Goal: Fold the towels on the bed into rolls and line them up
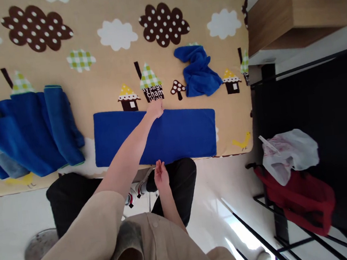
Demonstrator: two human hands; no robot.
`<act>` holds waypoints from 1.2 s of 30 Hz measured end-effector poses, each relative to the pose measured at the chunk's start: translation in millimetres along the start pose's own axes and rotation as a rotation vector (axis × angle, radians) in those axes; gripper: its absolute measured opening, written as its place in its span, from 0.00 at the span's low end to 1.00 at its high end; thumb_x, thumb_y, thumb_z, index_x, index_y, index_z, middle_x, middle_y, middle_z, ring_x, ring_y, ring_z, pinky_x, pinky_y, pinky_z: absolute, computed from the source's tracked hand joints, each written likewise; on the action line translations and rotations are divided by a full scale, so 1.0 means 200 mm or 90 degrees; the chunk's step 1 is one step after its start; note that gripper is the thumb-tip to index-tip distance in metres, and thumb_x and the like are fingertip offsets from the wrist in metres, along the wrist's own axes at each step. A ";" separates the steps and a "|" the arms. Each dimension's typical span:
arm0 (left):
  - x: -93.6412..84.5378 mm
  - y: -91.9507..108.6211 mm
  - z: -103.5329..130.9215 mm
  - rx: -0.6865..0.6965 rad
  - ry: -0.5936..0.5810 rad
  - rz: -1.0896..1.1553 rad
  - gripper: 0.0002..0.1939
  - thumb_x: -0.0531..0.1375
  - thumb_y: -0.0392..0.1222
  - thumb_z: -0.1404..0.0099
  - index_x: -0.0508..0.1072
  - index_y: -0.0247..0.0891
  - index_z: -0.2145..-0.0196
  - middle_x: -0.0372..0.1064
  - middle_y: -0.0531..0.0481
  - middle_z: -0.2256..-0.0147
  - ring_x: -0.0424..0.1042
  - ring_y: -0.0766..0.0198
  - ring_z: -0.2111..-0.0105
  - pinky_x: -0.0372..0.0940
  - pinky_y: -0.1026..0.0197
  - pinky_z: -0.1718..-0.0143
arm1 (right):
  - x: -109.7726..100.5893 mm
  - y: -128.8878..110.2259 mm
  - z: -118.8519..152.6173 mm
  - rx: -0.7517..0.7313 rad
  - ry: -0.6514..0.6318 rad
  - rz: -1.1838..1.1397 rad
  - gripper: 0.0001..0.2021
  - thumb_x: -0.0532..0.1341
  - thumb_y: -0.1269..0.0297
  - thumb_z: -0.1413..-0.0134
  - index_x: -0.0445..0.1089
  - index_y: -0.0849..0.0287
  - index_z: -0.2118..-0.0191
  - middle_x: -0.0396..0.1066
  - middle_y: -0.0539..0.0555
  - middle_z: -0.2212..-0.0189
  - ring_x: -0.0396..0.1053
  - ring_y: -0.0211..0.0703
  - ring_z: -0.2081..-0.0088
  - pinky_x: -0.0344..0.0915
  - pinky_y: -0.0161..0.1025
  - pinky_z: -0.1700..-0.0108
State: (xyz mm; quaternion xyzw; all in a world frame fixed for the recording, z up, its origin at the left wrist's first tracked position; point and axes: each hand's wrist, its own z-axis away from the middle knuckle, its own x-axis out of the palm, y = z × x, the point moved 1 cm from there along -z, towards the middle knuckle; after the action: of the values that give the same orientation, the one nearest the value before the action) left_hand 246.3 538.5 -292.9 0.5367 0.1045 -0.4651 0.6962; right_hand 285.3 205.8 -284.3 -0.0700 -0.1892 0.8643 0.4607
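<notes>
A long blue towel [186, 132] lies flat, crosswise, in front of me on a patterned bed cover. Reaching across it, my left hand [156, 108] is closed at the middle of its far edge and appears to pinch the cloth; the fingertips are partly hidden. My right hand [161, 174] is palm up by the near edge, fingers stretched out and holding nothing. Beyond the towel, to the right, sits a crumpled blue cloth [200, 72]. Several blue and grey-blue folded towels [29, 129] overlap at the left.
The beige cover [99, 84] has clouds and houses printed on it. A wooden box-like cabinet [289, 16] stands at the far right. Nearer on the right are a white plastic bag [291, 148], a red bag [300, 199] and black metal bars. A round stool [41, 247] stands lower left.
</notes>
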 end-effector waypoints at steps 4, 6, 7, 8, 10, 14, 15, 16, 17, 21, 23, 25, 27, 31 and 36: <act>-0.16 0.13 0.14 -0.135 0.017 0.165 0.11 0.63 0.36 0.29 0.75 0.30 0.50 0.74 0.43 0.70 0.77 0.60 0.72 0.71 0.59 0.64 | -0.04 -0.03 0.13 -0.079 -0.014 0.030 0.12 0.68 0.56 0.40 0.66 0.54 0.68 0.71 0.47 0.73 0.72 0.35 0.70 0.74 0.32 0.65; -0.26 0.21 0.22 -0.120 0.026 0.247 0.08 0.64 0.36 0.29 0.75 0.32 0.53 0.72 0.47 0.73 0.75 0.62 0.76 0.71 0.60 0.66 | -0.07 -0.08 0.23 -0.142 -0.010 0.052 0.18 0.70 0.52 0.43 0.62 0.54 0.72 0.64 0.44 0.78 0.66 0.34 0.74 0.70 0.31 0.68; -0.32 0.24 0.27 -0.110 0.031 0.289 0.07 0.64 0.36 0.29 0.75 0.33 0.55 0.72 0.47 0.74 0.75 0.63 0.77 0.71 0.60 0.67 | -0.09 -0.11 0.28 -0.197 -0.001 0.076 0.20 0.70 0.49 0.44 0.61 0.54 0.73 0.62 0.43 0.79 0.65 0.34 0.74 0.69 0.32 0.68; -0.38 0.27 0.32 -0.099 0.037 0.331 0.06 0.65 0.36 0.30 0.75 0.33 0.57 0.72 0.47 0.74 0.74 0.63 0.77 0.71 0.59 0.68 | -0.10 -0.16 0.33 -0.261 0.010 0.108 0.21 0.69 0.46 0.44 0.61 0.54 0.73 0.63 0.44 0.78 0.65 0.35 0.73 0.68 0.33 0.67; -0.51 0.32 0.43 -0.069 0.059 0.411 0.04 0.66 0.36 0.30 0.75 0.34 0.59 0.73 0.46 0.72 0.75 0.63 0.77 0.72 0.58 0.67 | -0.13 -0.27 0.43 -0.394 0.047 0.161 0.22 0.68 0.42 0.45 0.65 0.56 0.71 0.68 0.47 0.76 0.67 0.37 0.71 0.69 0.35 0.64; -0.85 0.37 0.68 -0.008 0.113 0.534 0.02 0.64 0.35 0.29 0.75 0.35 0.59 0.75 0.46 0.67 0.77 0.64 0.72 0.75 0.59 0.62 | -0.09 -0.59 0.61 -0.583 0.082 0.144 0.26 0.69 0.42 0.48 0.69 0.58 0.55 0.74 0.50 0.73 0.73 0.42 0.69 0.73 0.40 0.60; -0.94 0.37 0.75 0.007 0.128 0.547 0.02 0.63 0.34 0.29 0.75 0.34 0.58 0.75 0.46 0.66 0.78 0.65 0.71 0.76 0.59 0.60 | -0.05 -0.68 0.65 -0.632 0.074 0.132 0.27 0.70 0.42 0.48 0.68 0.58 0.52 0.74 0.50 0.73 0.74 0.42 0.68 0.73 0.40 0.59; -1.03 0.38 0.82 0.027 0.144 0.549 0.03 0.63 0.32 0.30 0.76 0.34 0.58 0.76 0.45 0.66 0.78 0.65 0.69 0.76 0.59 0.58 | -0.01 -0.78 0.69 -0.684 0.059 0.126 0.28 0.70 0.43 0.48 0.68 0.58 0.51 0.75 0.50 0.73 0.75 0.43 0.67 0.74 0.41 0.57; -1.13 0.38 0.89 0.054 0.164 0.541 0.05 0.63 0.30 0.31 0.76 0.33 0.57 0.77 0.45 0.65 0.78 0.65 0.68 0.76 0.59 0.56 | 0.03 -0.88 0.73 -0.734 0.043 0.127 0.27 0.70 0.43 0.48 0.69 0.59 0.52 0.76 0.51 0.72 0.76 0.44 0.66 0.74 0.42 0.56; -1.45 0.39 1.15 0.141 0.286 0.433 0.10 0.64 0.28 0.34 0.78 0.32 0.55 0.78 0.43 0.63 0.79 0.63 0.66 0.75 0.56 0.53 | 0.25 -1.23 0.89 -0.867 -0.090 0.198 0.24 0.70 0.43 0.48 0.76 0.61 0.58 0.79 0.57 0.66 0.79 0.48 0.61 0.76 0.45 0.51; -1.57 0.39 1.26 0.147 0.367 0.366 0.09 0.65 0.30 0.35 0.79 0.31 0.56 0.78 0.42 0.63 0.79 0.63 0.67 0.76 0.57 0.55 | 0.37 -1.37 0.97 -0.900 -0.178 0.222 0.24 0.72 0.45 0.51 0.78 0.61 0.57 0.80 0.57 0.66 0.79 0.47 0.62 0.76 0.46 0.51; -1.66 0.39 1.34 0.141 0.433 0.319 0.08 0.66 0.32 0.35 0.79 0.30 0.57 0.79 0.42 0.63 0.79 0.63 0.68 0.76 0.58 0.57 | 0.47 -1.49 1.05 -0.922 -0.239 0.228 0.24 0.75 0.47 0.55 0.79 0.61 0.58 0.80 0.56 0.67 0.79 0.47 0.63 0.77 0.46 0.52; -1.72 0.41 1.42 0.124 0.472 0.315 0.08 0.67 0.34 0.36 0.79 0.30 0.59 0.79 0.42 0.64 0.79 0.62 0.69 0.76 0.59 0.59 | 0.56 -1.59 1.13 -0.934 -0.274 0.232 0.24 0.76 0.48 0.58 0.80 0.61 0.59 0.80 0.56 0.68 0.79 0.47 0.64 0.78 0.47 0.53; -1.80 0.45 1.56 0.097 0.493 0.401 0.08 0.69 0.37 0.36 0.80 0.29 0.61 0.79 0.41 0.66 0.80 0.61 0.69 0.77 0.59 0.61 | 0.66 -1.69 1.28 -0.922 -0.325 0.246 0.24 0.78 0.49 0.61 0.81 0.59 0.60 0.80 0.54 0.68 0.79 0.47 0.64 0.78 0.47 0.54; -1.79 0.44 1.74 0.085 0.463 0.474 0.16 0.74 0.43 0.41 0.81 0.29 0.60 0.80 0.41 0.66 0.81 0.59 0.67 0.79 0.56 0.57 | 0.58 -1.70 1.39 -0.866 -0.356 0.318 0.25 0.79 0.50 0.63 0.81 0.59 0.59 0.81 0.56 0.67 0.79 0.48 0.63 0.77 0.46 0.56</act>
State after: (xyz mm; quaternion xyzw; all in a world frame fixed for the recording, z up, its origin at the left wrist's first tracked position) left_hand -6.3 435.3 135.8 0.7074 0.1121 0.0246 0.6974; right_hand 397.9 399.9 110.5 -0.1572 -0.7659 0.6219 0.0434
